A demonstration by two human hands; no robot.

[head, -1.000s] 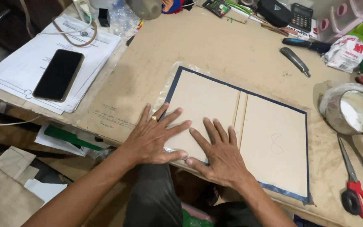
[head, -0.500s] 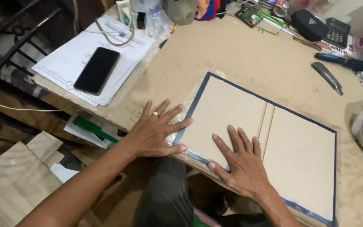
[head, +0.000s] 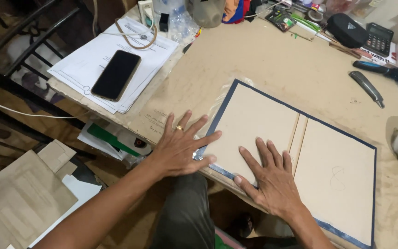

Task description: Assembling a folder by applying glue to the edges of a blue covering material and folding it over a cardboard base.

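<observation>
Fingers (head: 199,127) of the left hand (head: 180,150) are spread wide and flat, holding nothing; a ring sits on one of them, and the fingertips rest over the near-left corner of the book cover (head: 295,161). Fingers (head: 266,154) of the right hand (head: 272,182) are likewise splayed and pressed palm-down on the left board of the cover, gripping nothing. Both hands lie close together at the cover's near-left part without touching each other.

The book cover lies open and flat on the desk (head: 277,64): two tan boards and a narrow spine strip between them, framed by a dark blue border, with clear plastic film (head: 217,103) showing under its left edge. A faint pencilled loop marks the right board.

Left and far of the hands, a black phone (head: 116,74) lies on a stack of white papers (head: 86,64), with a looped cord at the stack's far end. Well apart on the far right lie a utility knife (head: 367,88), a dark-handled tool (head: 383,70), a calculator (head: 377,39) and a black pouch (head: 346,30). Cardboard pieces (head: 17,198) lie on the floor at the near left.
</observation>
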